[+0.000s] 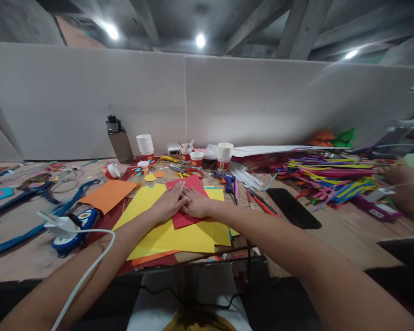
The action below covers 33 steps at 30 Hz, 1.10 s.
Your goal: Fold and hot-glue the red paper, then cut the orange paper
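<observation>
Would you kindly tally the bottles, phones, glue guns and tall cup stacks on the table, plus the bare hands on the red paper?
Grey-brown bottle with black lid: 1
Black rectangular phone: 1
Blue glue gun: 1
Tall white-and-red paper cup stacks: 2
Bare hands on red paper sheet: 2
Total: 7

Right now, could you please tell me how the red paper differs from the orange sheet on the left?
The left hand and right hand rest on the red paper; neither touches the orange sheet. The red paper lies over the yellow sheets, while the orange sheet sits to their left. Both look roughly flat.
</observation>
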Motion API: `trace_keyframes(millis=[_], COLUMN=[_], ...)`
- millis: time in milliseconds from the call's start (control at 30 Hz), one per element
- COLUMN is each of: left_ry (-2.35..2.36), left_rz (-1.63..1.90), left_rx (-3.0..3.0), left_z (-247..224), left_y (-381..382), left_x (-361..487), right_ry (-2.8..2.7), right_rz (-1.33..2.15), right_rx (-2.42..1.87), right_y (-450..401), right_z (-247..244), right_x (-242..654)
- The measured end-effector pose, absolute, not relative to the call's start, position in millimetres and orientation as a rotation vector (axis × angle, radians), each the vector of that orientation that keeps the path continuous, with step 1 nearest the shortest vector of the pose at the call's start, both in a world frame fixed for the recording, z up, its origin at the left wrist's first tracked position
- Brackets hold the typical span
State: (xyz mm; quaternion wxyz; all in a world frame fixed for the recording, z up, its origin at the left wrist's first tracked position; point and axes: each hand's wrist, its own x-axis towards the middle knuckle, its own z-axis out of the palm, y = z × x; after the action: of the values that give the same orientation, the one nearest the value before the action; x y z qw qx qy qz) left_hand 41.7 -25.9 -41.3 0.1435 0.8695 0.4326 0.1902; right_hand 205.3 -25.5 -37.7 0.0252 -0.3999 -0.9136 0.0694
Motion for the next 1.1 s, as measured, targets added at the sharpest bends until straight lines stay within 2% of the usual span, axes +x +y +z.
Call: trace_keyframes(millis=[233, 433, 767, 900, 1100], left_ry=[1.194, 1.306, 1.524, 1.533, 1.261], left_rz=[0.588, 0.362, 0.082, 0.209, 0.809], left_rx=[2.514, 2.591, 2.553, 2.54, 2.537], left_z=[-45, -47, -29, -32, -24], left_y=[-19, -14, -20, -19, -29], left_x=[29, 23, 26, 24, 25], right_ry=[-2.753, -2.783, -2.805, -2.897, -2.933], right_rz=[0.206, 0.303, 0.783, 0.738, 0.656], right_rx=[-1.238, -1.065, -1.134, -1.104, -1.126], right_y=[-52, -54, -55, -48, -50], right_z=[-35, -28, 21, 28, 23], right_x=[193, 204, 252, 269, 268])
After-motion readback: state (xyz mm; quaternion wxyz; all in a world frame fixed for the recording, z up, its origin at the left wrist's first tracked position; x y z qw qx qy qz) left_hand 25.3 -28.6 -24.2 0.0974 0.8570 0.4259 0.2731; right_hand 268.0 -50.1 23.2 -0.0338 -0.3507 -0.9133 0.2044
